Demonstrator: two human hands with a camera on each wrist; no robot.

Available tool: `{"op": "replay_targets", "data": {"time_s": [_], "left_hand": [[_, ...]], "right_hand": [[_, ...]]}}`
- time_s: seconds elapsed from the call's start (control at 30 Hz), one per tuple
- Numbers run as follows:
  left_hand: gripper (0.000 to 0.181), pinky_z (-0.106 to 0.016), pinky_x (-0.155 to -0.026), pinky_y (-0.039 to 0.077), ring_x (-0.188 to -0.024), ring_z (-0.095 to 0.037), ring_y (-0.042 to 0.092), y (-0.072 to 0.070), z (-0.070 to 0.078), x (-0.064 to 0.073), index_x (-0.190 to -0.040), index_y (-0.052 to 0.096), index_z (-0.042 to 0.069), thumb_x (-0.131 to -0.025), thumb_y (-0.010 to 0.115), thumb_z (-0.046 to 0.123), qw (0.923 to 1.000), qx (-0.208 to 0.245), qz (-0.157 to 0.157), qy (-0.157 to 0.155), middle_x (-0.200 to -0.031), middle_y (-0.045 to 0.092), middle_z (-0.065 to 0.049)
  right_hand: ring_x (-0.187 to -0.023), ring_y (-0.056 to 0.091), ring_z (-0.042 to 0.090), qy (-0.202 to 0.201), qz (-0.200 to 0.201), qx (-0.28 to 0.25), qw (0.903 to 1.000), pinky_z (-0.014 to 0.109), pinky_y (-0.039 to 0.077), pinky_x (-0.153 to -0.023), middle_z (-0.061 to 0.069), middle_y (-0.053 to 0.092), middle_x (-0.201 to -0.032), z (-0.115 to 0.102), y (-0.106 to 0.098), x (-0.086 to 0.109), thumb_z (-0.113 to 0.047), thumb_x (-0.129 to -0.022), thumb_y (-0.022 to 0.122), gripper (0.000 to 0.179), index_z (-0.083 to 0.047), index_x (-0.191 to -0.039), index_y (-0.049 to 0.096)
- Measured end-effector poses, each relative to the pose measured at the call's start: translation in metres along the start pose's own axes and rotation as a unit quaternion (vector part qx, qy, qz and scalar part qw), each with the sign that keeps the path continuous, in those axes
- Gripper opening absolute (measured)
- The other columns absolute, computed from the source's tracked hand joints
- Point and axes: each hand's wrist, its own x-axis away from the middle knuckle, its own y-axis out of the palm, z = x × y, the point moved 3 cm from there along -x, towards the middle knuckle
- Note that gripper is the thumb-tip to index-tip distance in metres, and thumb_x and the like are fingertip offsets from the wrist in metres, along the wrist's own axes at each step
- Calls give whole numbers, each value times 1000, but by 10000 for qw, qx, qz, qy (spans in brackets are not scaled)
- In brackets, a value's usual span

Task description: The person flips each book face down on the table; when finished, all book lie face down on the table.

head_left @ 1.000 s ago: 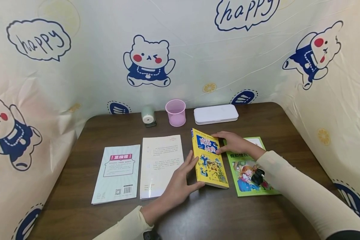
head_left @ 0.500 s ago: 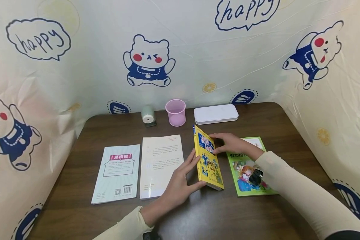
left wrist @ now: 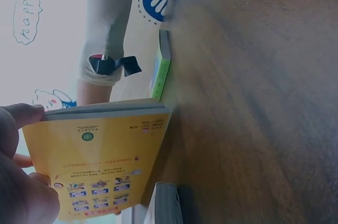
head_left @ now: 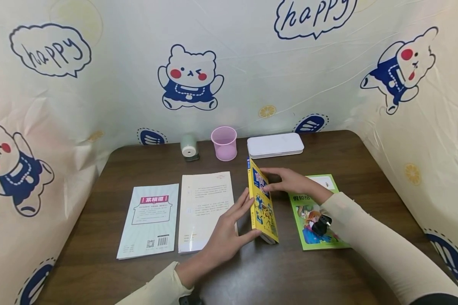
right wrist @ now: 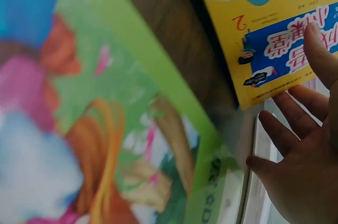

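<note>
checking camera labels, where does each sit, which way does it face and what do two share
Head: on the person's head, facing forward and down at the table; left hand, right hand and sleeves show.
Left wrist: on that wrist, facing the back of the yellow book; left fingers and right sleeve show.
Right wrist: on that wrist, facing the yellow book's front and the green book; right hand shows.
Both wrist views share the yellow book, from opposite faces.

Cream L sleeve (head_left: 156,288), cream R sleeve (head_left: 370,237) w/ blk upper end, blk R-wrist gadget (head_left: 322,225)
</note>
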Motion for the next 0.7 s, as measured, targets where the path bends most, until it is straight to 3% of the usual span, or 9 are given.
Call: {"op": "replay_targets", "data": {"time_s": [0.2, 0.47, 0.7], "left_hand": [[75, -38, -120, 32, -151, -10, 33, -1, 2, 0, -155, 45, 6, -91, 82, 16, 9998, 46, -27, 202, -172, 20, 3], [73, -36, -118, 35, -152, -12, 33, -2, 7, 2, -153, 46, 0, -90, 81, 12, 9988, 45, -65, 476, -172, 21, 2], [70, -36, -116, 38, -152, -19, 35, -2, 10, 4, -150, 47, -4, -90, 81, 8, 9961, -142, -9, 867, -172, 22, -6]], "right_hand": [[-151, 37, 33, -299, 60, -446, 9985, 56, 35, -119, 10, 39, -164, -11, -1, -4, -47, -96, 72, 80, -19, -161, 37], [-147, 43, 35, -659, 276, -637, 9954, 55, 41, -115, 12, 43, -161, -27, -4, -6, -41, -99, 70, 74, -17, -161, 38], [-144, 47, 36, -767, 430, -968, 9914, 54, 45, -112, 14, 47, -158, -43, -6, -4, -40, -99, 71, 76, -15, -161, 36]]}}
